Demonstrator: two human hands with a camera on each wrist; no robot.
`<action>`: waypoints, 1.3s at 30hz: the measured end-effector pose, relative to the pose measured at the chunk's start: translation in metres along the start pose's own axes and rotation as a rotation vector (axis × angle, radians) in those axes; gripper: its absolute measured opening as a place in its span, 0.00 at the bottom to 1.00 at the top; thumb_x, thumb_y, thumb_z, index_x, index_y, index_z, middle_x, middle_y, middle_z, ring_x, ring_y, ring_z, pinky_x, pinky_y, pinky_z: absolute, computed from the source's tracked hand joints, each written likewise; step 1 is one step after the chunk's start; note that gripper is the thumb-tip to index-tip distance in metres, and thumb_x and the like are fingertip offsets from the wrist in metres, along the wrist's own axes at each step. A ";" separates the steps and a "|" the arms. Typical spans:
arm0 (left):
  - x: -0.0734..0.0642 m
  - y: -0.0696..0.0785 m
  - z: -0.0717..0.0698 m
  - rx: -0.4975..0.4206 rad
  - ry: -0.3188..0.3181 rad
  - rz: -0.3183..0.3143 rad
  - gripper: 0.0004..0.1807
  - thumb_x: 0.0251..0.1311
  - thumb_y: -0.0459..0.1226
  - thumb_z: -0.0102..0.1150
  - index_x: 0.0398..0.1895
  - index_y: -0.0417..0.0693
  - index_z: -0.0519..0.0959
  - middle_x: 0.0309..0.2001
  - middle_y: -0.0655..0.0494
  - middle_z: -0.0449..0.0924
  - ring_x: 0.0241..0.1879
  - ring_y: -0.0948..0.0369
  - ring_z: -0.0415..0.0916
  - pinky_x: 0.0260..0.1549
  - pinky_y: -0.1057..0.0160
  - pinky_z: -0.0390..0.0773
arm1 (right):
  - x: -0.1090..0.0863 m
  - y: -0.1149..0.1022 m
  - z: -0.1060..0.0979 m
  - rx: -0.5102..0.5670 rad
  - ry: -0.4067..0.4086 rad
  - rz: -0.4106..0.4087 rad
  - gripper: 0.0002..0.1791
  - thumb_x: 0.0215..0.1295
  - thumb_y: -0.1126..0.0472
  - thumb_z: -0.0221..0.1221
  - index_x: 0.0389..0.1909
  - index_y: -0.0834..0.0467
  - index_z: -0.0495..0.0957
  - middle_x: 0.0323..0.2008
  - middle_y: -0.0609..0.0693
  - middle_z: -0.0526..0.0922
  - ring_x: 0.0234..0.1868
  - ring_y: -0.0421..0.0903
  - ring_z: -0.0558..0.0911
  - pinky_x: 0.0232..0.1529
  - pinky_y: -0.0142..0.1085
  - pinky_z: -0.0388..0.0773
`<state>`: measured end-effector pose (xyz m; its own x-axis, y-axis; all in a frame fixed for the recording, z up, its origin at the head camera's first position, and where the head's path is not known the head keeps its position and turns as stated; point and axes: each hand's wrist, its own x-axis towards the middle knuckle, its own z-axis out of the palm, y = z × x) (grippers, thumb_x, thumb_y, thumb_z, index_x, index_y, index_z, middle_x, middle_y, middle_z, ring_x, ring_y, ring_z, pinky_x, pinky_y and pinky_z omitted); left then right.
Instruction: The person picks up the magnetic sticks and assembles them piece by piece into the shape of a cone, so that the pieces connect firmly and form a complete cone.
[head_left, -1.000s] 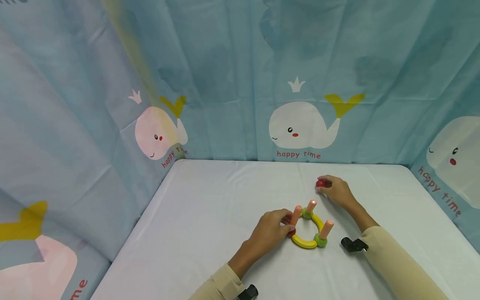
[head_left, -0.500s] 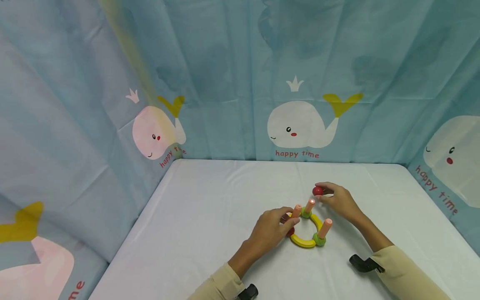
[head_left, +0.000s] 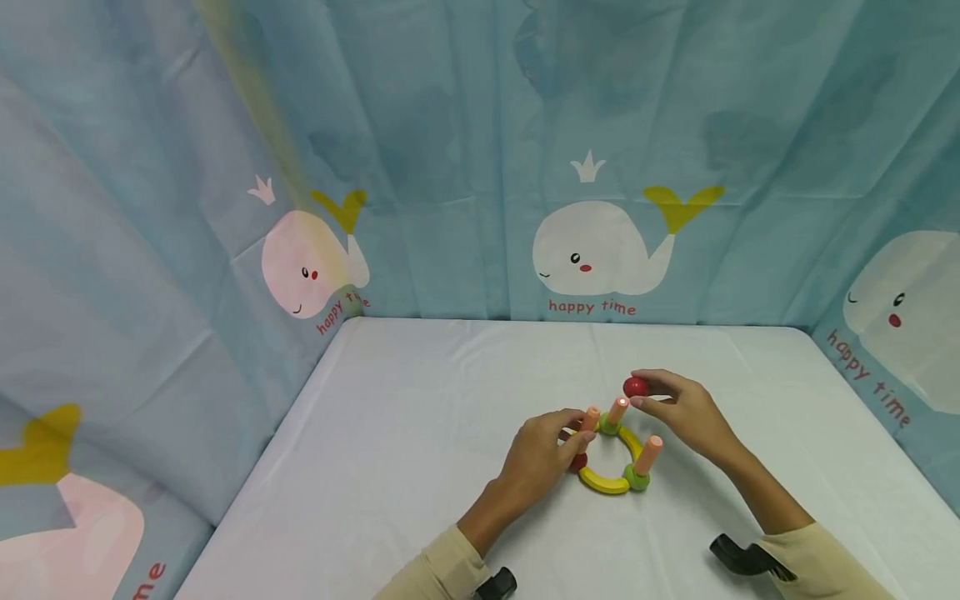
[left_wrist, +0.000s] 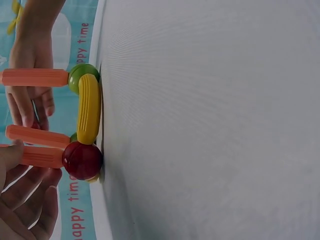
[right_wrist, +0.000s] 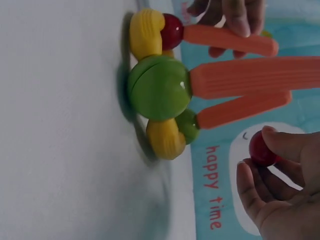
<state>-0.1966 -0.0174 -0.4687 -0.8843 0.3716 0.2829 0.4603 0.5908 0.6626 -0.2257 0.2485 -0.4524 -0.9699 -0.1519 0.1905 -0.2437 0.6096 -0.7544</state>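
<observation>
A ring of yellow curved pieces joined by ball connectors lies on the white table. Orange sticks stand upright from it: one on a green ball at the right, another on a green ball at the back. My left hand pinches the third orange stick, which rises from a dark red ball at the ring's left. Just behind the back stick, my right hand holds a loose red ball between thumb and fingers, raised to about the stick's top in the head view.
A light blue curtain printed with whales hangs behind and beside the white table. Black wrist mounts stick out at both sleeves.
My right hand has brought the red ball nearer to me, close to the top of the back stick. The left hand stays at its stick, its fingers shifted slightly upward.
</observation>
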 end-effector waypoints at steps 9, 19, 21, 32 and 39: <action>0.000 0.000 -0.001 0.010 0.001 0.009 0.18 0.74 0.48 0.64 0.62 0.55 0.85 0.49 0.62 0.90 0.44 0.69 0.86 0.47 0.70 0.83 | -0.012 -0.019 -0.006 0.122 0.034 -0.091 0.26 0.73 0.55 0.69 0.69 0.52 0.78 0.57 0.54 0.86 0.45 0.43 0.90 0.46 0.30 0.84; -0.001 0.001 -0.001 0.012 0.000 0.005 0.19 0.73 0.47 0.66 0.62 0.55 0.84 0.50 0.61 0.90 0.45 0.68 0.86 0.47 0.70 0.83 | -0.014 -0.024 -0.005 0.155 -0.037 -0.158 0.25 0.72 0.59 0.69 0.68 0.56 0.79 0.60 0.54 0.85 0.47 0.44 0.86 0.46 0.34 0.85; -0.001 0.001 -0.001 0.015 -0.002 0.001 0.19 0.73 0.47 0.66 0.63 0.55 0.84 0.50 0.61 0.90 0.45 0.68 0.87 0.48 0.70 0.83 | -0.013 -0.024 -0.005 0.142 -0.053 -0.149 0.25 0.72 0.58 0.69 0.68 0.56 0.80 0.59 0.53 0.86 0.47 0.46 0.86 0.44 0.35 0.84; -0.001 0.003 0.000 0.034 0.014 0.023 0.19 0.72 0.47 0.67 0.62 0.53 0.85 0.50 0.61 0.90 0.44 0.68 0.87 0.47 0.71 0.83 | -0.009 -0.024 -0.004 0.131 -0.075 -0.131 0.24 0.71 0.55 0.70 0.66 0.52 0.81 0.58 0.49 0.87 0.47 0.52 0.86 0.44 0.37 0.85; 0.001 0.003 0.001 0.072 0.030 0.051 0.19 0.71 0.46 0.68 0.62 0.52 0.86 0.49 0.61 0.90 0.44 0.66 0.86 0.44 0.72 0.82 | -0.007 -0.024 -0.001 0.136 -0.082 -0.146 0.25 0.71 0.55 0.69 0.67 0.53 0.81 0.58 0.49 0.87 0.49 0.53 0.84 0.45 0.37 0.85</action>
<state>-0.1956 -0.0143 -0.4670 -0.8608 0.3817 0.3367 0.5087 0.6217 0.5956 -0.2126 0.2360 -0.4348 -0.9198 -0.2972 0.2564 -0.3741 0.4663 -0.8016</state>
